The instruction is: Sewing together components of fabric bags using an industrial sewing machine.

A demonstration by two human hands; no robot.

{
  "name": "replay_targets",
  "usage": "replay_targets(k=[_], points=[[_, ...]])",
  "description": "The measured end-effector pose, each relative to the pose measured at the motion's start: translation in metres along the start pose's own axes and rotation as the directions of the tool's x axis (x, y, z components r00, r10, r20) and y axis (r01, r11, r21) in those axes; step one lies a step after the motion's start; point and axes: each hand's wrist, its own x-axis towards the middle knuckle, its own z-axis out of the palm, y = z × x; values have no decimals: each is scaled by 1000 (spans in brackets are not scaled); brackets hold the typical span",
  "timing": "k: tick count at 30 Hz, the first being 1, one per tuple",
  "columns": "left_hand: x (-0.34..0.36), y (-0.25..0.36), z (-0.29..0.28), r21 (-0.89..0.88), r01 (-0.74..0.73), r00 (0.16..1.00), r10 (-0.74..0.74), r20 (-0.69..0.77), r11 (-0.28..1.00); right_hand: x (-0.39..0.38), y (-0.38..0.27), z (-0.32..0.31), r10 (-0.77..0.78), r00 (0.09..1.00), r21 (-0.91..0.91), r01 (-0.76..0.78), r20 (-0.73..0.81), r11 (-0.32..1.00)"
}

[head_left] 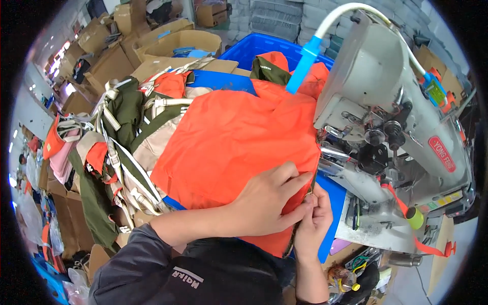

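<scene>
A large piece of orange fabric (234, 145) lies across the sewing table, its right edge at the needle area of a pale grey industrial sewing machine (371, 76). Both hands are at that edge, below the needle area. My left hand (269, 198) rests over the fabric with bent fingers, thumb and fingers closed on its edge. My right hand (315, 223) is curled round the same edge, which has a dark narrow strip along it. The hands nearly meet; some fingertips are hidden.
Olive, beige and orange pieces with white straps (127, 127) are heaped at left. A blue bin (239, 48) with fabric stands behind, near cardboard boxes (127, 25). A red tape (422, 246), scissors (356, 213) and a bottle (343, 279) are at right.
</scene>
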Motion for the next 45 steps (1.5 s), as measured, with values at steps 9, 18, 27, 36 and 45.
replay_targets(k=[9, 18, 27, 36, 45], points=[[-1, 6, 15, 246, -170, 982, 183, -33, 954, 5, 5, 1, -49, 999, 50, 49, -11, 998], [16, -9, 19, 226, -187, 977, 204, -56, 956, 26, 10, 4, -89, 996, 102, 91, -30, 991], [19, -26, 14, 69, -171, 976, 179, -124, 983, 40, 0, 7, 33, 994, 39, -29, -100, 999], [-26, -3, -7, 76, -292, 955, 286, 84, 953, -17, -33, -23, 92, 993, -492, -41, 80, 870], [-30, 1, 11, 197, -332, 943, 330, 46, 922, -43, -23, -18, 80, 995, -432, -46, 61, 901]])
